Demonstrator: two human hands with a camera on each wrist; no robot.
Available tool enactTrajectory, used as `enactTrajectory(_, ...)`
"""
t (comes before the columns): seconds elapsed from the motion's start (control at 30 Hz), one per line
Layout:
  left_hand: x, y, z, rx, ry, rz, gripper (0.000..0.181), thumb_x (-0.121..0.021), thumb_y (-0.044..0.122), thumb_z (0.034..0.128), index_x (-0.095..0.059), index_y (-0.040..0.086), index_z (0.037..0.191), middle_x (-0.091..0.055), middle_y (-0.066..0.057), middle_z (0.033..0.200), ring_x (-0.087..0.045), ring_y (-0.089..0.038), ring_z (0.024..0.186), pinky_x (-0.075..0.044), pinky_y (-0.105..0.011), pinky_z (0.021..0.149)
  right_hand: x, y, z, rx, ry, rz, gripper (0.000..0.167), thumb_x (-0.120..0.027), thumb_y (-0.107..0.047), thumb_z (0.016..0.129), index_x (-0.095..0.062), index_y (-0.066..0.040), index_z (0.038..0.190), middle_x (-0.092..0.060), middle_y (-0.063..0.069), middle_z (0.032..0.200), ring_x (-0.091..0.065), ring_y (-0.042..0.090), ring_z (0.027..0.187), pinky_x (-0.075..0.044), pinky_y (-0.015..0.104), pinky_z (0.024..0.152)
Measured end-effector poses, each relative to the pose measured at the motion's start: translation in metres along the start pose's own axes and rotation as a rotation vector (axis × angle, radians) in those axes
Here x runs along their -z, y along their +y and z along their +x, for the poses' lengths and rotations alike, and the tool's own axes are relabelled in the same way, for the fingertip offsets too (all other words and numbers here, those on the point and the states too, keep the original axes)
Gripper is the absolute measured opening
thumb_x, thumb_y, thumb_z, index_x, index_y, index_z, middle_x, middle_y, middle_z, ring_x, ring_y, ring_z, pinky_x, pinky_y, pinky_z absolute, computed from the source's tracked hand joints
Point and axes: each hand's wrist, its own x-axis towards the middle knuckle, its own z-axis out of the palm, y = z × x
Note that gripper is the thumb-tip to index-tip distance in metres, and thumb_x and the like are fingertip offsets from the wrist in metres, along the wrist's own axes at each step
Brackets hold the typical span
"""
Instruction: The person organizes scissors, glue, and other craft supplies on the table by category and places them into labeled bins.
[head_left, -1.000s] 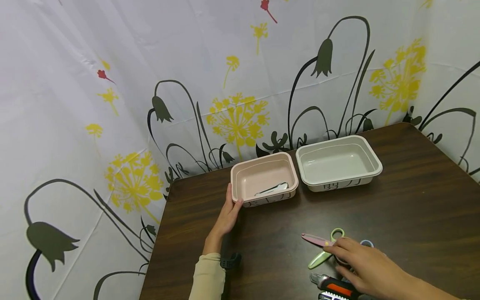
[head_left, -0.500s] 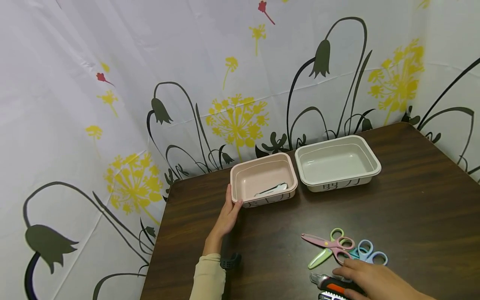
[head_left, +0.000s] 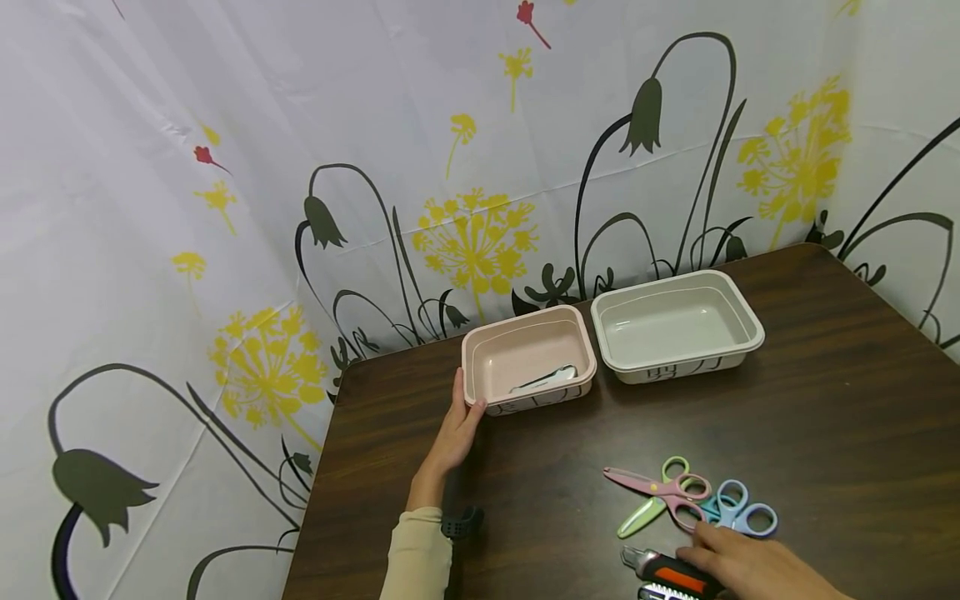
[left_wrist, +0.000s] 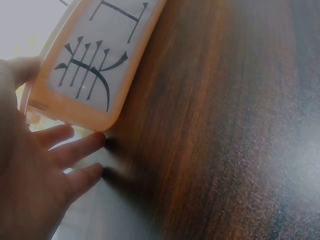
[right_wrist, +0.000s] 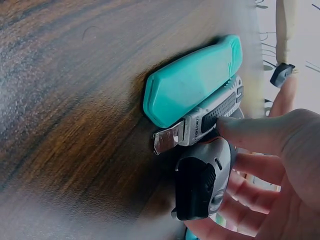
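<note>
The orange-and-black cutter lies on the brown worktop near the person, below the scissors in the head view, its silver nose pointing left. The right hand is over its back end, and in the right wrist view the thumb and fingers are closed around it, the thumb on one side and the other fingers on the far side; how firmly they hold it, I cannot tell. Right alongside is a silver cutter with a black textured grip and a shiny flat tip, and against that lies a teal tool.

Just beyond the cutter, pink scissors cross over green scissors, with blue scissors close by the pink handles.

The left hand touches the left end of a pink tray, fingers apart and straight, thumb at the front corner. Inside the tray rests a shiny silver-and-clear item. A pale grey tray stands just to the right, before a white flower-printed curtain.
</note>
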Motion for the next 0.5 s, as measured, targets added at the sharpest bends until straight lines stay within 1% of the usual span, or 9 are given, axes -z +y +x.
enactTrajectory(0.03,0.001,0.0049,-0.0009,0.001,-0.007,-0.006,0.072,-0.046,0.022,0.1046,0.001,0.005,0.157,-0.008,-0.021,0.161,-0.019,-0.038,0.145,-0.016,-0.055,0.114,-0.0008,0.0005,-0.0003,0.003,0.0,-0.003,0.056,-0.066,-0.062,0.083,-0.069,-0.017,0.115,-0.036,-0.017,0.091,-0.034,-0.004,0.074,-0.036,0.02,0.053)
enactTrajectory(0.17,0.0013,0.0046,-0.0006,-0.003,-0.008,0.001,0.071,-0.045,0.019,0.1049,0.001,0.002,0.156,-0.008,-0.024,0.161,-0.019,-0.04,0.144,-0.016,-0.056,0.113,-0.0019,-0.0009,-0.0005,-0.027,-0.014,-0.004,0.052,-0.067,-0.061,0.084,-0.07,-0.017,0.113,-0.033,-0.018,0.088,-0.032,-0.005,0.07,-0.034,0.019,0.052)
enactTrajectory(0.23,0.0014,0.0044,-0.0007,-0.005,-0.009,-0.003,0.071,-0.045,0.019,0.1051,0.001,0.004,0.157,-0.008,-0.023,0.161,-0.019,-0.04,0.144,-0.016,-0.056,0.114,-0.002,-0.0015,-0.0002,-0.039,-0.021,-0.007,0.051,-0.067,-0.06,0.084,-0.07,-0.018,0.112,-0.032,-0.018,0.087,-0.031,-0.005,0.069,-0.033,0.019,0.051)
enactTrajectory(0.27,0.0002,-0.0008,0.0,-0.008,-0.003,0.001,0.071,-0.045,0.021,0.1052,0.001,0.007,0.157,-0.008,-0.021,0.161,-0.019,-0.039,0.145,-0.015,-0.055,0.114,-0.0015,-0.0021,-0.0003,-0.042,-0.024,-0.015,0.051,-0.067,-0.06,0.084,-0.071,-0.018,0.112,-0.033,-0.018,0.087,-0.031,-0.004,0.068,-0.033,0.02,0.051)
enactTrajectory(0.37,-0.0002,-0.0012,-0.0004,-0.005,-0.002,-0.01,0.072,-0.045,0.024,0.105,0.001,0.011,0.158,-0.008,-0.019,0.162,-0.018,-0.036,0.145,-0.015,-0.054,0.114,-0.0007,-0.003,-0.0004,-0.04,-0.028,-0.033,0.05,-0.068,-0.059,0.084,-0.071,-0.016,0.11,-0.033,-0.017,0.087,-0.031,-0.004,0.068,-0.033,0.02,0.05)
enactTrajectory(0.5,-0.0003,-0.0009,-0.0001,-0.002,-0.004,-0.009,0.072,-0.046,0.023,0.1048,0.001,0.009,0.158,-0.009,-0.019,0.162,-0.019,-0.036,0.145,-0.015,-0.054,0.114,0.0002,-0.0032,-0.0002,-0.054,-0.056,-0.027,0.05,-0.067,-0.059,0.085,-0.071,-0.016,0.111,-0.033,-0.016,0.087,-0.031,-0.003,0.068,-0.033,0.021,0.05)
